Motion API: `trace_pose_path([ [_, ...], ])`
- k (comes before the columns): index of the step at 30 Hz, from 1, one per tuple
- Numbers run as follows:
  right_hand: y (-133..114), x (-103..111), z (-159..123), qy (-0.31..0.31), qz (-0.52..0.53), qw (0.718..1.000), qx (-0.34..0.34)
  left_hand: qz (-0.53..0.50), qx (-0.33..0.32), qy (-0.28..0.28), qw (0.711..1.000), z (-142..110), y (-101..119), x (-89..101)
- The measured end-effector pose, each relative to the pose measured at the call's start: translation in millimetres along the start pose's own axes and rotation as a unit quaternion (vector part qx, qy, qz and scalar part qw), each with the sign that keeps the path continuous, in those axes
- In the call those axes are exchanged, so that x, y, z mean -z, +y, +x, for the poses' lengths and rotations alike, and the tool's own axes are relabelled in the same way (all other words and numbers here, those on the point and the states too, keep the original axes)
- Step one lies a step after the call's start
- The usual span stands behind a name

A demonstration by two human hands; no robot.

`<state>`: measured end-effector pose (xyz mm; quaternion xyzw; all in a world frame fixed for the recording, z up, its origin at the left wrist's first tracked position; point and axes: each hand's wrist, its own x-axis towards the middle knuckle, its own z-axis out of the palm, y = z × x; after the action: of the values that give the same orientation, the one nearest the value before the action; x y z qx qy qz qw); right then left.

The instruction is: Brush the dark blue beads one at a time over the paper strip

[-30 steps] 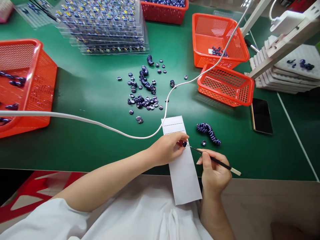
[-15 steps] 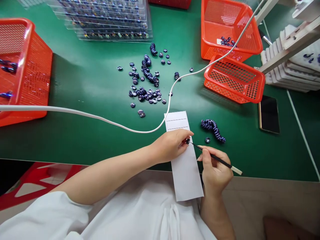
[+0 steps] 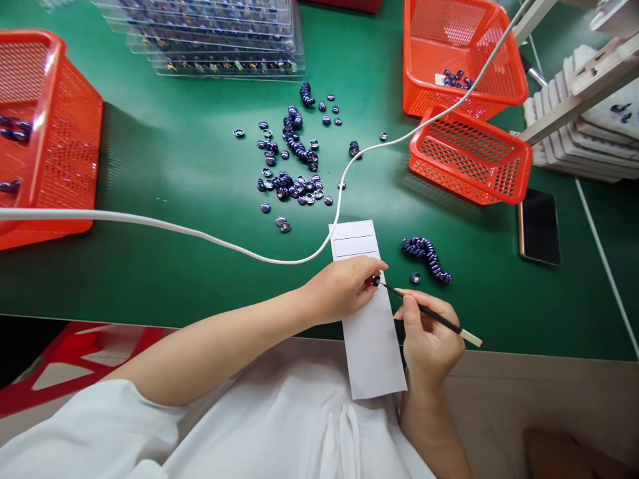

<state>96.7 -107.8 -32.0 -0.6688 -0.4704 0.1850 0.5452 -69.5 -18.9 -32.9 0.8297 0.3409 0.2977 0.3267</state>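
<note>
Between its fingertips my left hand (image 3: 344,287) pinches a small dark, shiny oval piece (image 3: 376,281), above a strip of white paper (image 3: 372,352) with ruled lines at its far end. My right hand (image 3: 433,336) is closed like a pen grip around a thin black brush (image 3: 439,320) with a pale end. The brush's fine tip meets or nearly meets the piece. Right of the paper lie a curved row of dark blue pieces (image 3: 427,258) and a single loose one (image 3: 416,278). More dark pieces (image 3: 294,187) are scattered beyond the paper.
A white cable (image 3: 210,241) crosses the green table (image 3: 174,159) and passes the paper's far edge. Red baskets (image 3: 74,143) (image 3: 464,60) (image 3: 472,156) stand left and right. Clear stacked trays (image 3: 224,43) are at the back; a phone (image 3: 539,227) lies right.
Both hands keep nearly the same pose, the brush tip staying at the small piece. The whole view has shifted very slightly.
</note>
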Motion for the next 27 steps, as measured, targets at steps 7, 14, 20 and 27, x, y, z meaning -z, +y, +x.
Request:
trace_pose_path([
  [7,2.0,1.4,-1.2,-0.010,-0.030,0.999,0.011,0.003,-0.011,0.007,1.000,-0.4,0.0,0.0],
  [14,6.2,3.3,-1.3,-0.058,-0.014,0.995,0.074,0.006,-0.004,0.001,1.000,0.4,1.2,0.7],
  [20,3.4,2.2,-3.2,-0.021,0.025,0.998,0.052,0.013,-0.004,0.007,1.000,0.9,1.6,0.5],
  [27,3.9,4.0,-2.6,-0.045,0.002,0.998,0.043,0.018,-0.019,0.014,1.000,0.2,0.9,-0.1],
])
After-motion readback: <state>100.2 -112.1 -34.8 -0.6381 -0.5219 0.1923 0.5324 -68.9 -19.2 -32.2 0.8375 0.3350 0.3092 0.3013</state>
